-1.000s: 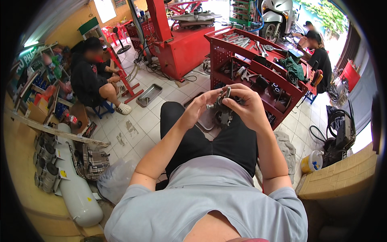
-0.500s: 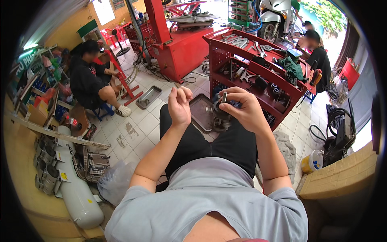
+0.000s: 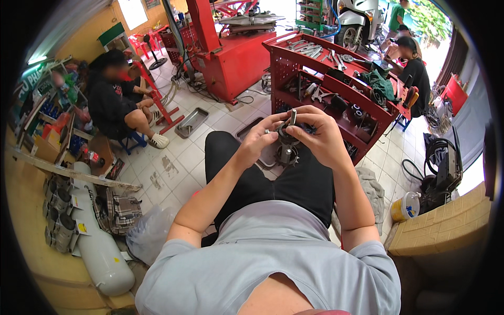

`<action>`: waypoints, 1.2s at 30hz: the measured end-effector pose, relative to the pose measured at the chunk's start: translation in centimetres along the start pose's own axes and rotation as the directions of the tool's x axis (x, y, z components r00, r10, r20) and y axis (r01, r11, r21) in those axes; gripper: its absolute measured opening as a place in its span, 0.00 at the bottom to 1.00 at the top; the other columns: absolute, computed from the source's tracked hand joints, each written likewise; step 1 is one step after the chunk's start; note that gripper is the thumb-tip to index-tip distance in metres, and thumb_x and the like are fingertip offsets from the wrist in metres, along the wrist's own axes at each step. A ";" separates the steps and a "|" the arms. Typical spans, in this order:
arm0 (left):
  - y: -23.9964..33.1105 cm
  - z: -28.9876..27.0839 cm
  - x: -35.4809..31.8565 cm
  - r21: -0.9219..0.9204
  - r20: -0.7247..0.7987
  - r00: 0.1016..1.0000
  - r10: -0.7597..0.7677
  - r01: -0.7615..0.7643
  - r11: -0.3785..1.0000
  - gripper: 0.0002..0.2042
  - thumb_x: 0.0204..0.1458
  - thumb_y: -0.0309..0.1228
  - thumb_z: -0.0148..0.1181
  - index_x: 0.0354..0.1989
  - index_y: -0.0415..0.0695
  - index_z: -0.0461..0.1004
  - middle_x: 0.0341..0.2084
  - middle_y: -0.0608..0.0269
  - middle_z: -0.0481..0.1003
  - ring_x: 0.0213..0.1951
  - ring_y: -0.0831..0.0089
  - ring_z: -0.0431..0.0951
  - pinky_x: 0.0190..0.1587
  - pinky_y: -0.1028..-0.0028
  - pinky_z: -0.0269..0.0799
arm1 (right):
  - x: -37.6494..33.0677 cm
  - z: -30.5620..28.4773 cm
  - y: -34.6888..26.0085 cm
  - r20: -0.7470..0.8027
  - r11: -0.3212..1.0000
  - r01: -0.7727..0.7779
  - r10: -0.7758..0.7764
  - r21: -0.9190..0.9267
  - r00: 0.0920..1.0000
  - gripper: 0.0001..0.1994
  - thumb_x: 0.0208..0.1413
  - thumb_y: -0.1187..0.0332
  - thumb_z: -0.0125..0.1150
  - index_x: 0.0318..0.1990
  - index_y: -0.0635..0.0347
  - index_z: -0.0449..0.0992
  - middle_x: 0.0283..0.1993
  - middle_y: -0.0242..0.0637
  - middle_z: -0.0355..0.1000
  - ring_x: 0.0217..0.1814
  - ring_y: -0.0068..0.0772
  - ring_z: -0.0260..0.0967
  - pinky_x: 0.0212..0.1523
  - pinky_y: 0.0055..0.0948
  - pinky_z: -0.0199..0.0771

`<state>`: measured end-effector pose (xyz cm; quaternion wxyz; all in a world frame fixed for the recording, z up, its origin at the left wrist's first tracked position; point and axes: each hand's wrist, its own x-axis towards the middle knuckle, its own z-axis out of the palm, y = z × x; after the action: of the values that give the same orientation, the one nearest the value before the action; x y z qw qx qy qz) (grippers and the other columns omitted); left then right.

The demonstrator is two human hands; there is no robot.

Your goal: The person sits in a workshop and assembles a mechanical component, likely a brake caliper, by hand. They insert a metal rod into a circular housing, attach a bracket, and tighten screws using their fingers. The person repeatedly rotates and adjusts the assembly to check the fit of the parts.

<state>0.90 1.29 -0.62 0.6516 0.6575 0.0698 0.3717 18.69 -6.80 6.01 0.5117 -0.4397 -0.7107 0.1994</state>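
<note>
A dark metal shaft assembly (image 3: 286,153) is held upright over my lap, with a toothed wheel at its lower end and a flat bright metal end (image 3: 293,116) sticking up at the top. My right hand (image 3: 321,134) is closed round its upper part from the right, thumb pressed beside the bright end. From the left, my left hand (image 3: 252,145) closes on the same upper part, its thumb and fingers bent at the collar. A small shiny bit shows near the left thumb; I cannot tell what it is. Both palms and the gripped section are partly hidden.
Beyond my knees, a shallow metal tray (image 3: 242,131) lies on the tiles, partly covered by my hands. The red tool cart (image 3: 325,97) with wrenches stands ahead right. Another tray (image 3: 193,122) lies near a seated person (image 3: 113,102). A second person (image 3: 415,79) sits beyond the cart.
My left hand has come from raised and empty, off to the left, to the shaft assembly and closed on it. The assembly, blurred before, now appears steadier in my right hand.
</note>
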 end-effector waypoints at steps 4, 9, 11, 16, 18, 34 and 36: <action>-0.3 -0.2 -0.1 -0.009 -0.017 1.000 -0.004 0.004 1.000 0.33 0.56 0.44 0.50 0.66 0.34 0.56 0.58 0.52 0.66 0.62 0.66 0.63 0.66 0.67 0.53 | 0.1 -0.1 -0.7 0.012 0.999 -0.031 0.032 -0.034 0.999 0.11 0.51 0.72 0.66 0.42 0.65 0.81 0.45 0.41 0.75 0.44 0.35 0.74 0.43 0.30 0.76; -1.2 -0.3 0.1 -0.121 0.021 1.000 0.009 -0.007 0.993 0.41 0.57 0.60 0.41 0.67 0.35 0.54 0.58 0.54 0.66 0.61 0.69 0.64 0.64 0.67 0.55 | 0.1 0.2 0.1 0.019 1.000 -0.002 0.002 -0.024 1.000 0.11 0.51 0.71 0.66 0.41 0.66 0.81 0.45 0.42 0.75 0.43 0.35 0.75 0.42 0.29 0.75; -1.5 -0.5 0.1 -0.204 0.049 0.999 0.003 0.007 0.979 0.43 0.58 0.64 0.37 0.68 0.36 0.53 0.58 0.56 0.67 0.60 0.71 0.65 0.62 0.67 0.56 | 0.2 0.0 0.0 0.027 0.997 0.018 -0.016 -0.078 1.000 0.11 0.51 0.71 0.67 0.41 0.67 0.80 0.44 0.42 0.75 0.42 0.34 0.74 0.41 0.29 0.75; -0.5 0.4 -0.2 -0.450 -0.017 0.997 -0.076 0.060 0.891 0.46 0.57 0.66 0.33 0.63 0.29 0.59 0.55 0.48 0.69 0.59 0.62 0.67 0.64 0.64 0.56 | -0.1 0.1 -0.2 0.025 0.999 0.000 0.001 -0.044 1.000 0.12 0.50 0.70 0.68 0.39 0.67 0.80 0.43 0.42 0.74 0.39 0.35 0.73 0.39 0.29 0.73; -1.0 -0.1 0.1 -0.426 -0.134 0.991 0.019 -0.075 0.901 0.38 0.59 0.63 0.32 0.47 0.34 0.70 0.49 0.51 0.73 0.54 0.64 0.69 0.59 0.66 0.59 | 0.0 0.2 -0.2 0.011 0.999 0.047 -0.046 -0.024 0.999 0.12 0.50 0.69 0.68 0.39 0.68 0.80 0.43 0.42 0.74 0.38 0.34 0.73 0.38 0.29 0.72; -1.4 -1.1 0.4 0.075 -0.107 0.978 0.177 -0.169 0.983 0.34 0.53 0.52 0.53 0.61 0.39 0.63 0.53 0.62 0.69 0.56 0.73 0.66 0.58 0.72 0.57 | -0.1 -0.1 -0.3 0.073 0.998 -0.030 0.034 -0.053 0.997 0.12 0.51 0.69 0.68 0.41 0.66 0.80 0.47 0.40 0.74 0.47 0.33 0.73 0.48 0.29 0.71; -0.6 -0.6 0.4 0.064 0.023 0.992 0.120 -0.121 0.991 0.38 0.50 0.51 0.59 0.64 0.37 0.58 0.55 0.59 0.68 0.58 0.69 0.65 0.62 0.68 0.57 | 0.0 -0.1 -0.4 0.062 0.998 0.009 -0.005 -0.062 0.998 0.12 0.50 0.70 0.68 0.40 0.69 0.80 0.46 0.43 0.74 0.43 0.35 0.74 0.43 0.30 0.74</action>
<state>1.05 2.08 -1.09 0.6066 0.6851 0.0358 0.4016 18.59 -7.02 6.30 0.4763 -0.4466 -0.7335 0.1889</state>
